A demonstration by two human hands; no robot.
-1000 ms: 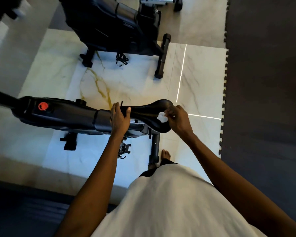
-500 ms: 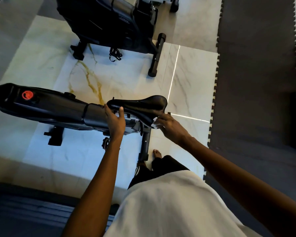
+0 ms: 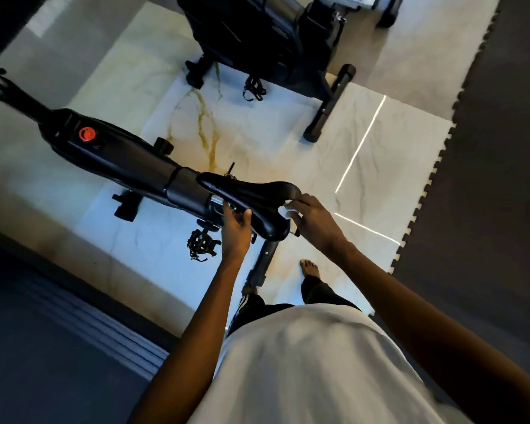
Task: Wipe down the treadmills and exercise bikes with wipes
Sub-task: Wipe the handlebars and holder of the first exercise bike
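At the wide rear end of the saddle (image 3: 251,195) of the near exercise bike (image 3: 120,154), a small white wipe (image 3: 283,211) is pressed against the black cover by the right hand (image 3: 317,223). The wipe lies under the curled fingers (image 3: 302,199), pinched between them and the saddle's right edge, with only a patch of white showing to their left. The saddle is steadied by the left hand (image 3: 236,229): the thumb is laid on its near side and the other fingers are hooked beneath. The task is judged to be partway at most, since only the saddle is being wiped and it cannot be told whether frame, handlebar or pedals have been cleaned. A second exercise bike (image 3: 266,35) stands farther off on the marble floor (image 3: 257,139) with no hand on it. The dark ribbed surface (image 3: 74,341) at near left may be a treadmill left to do.
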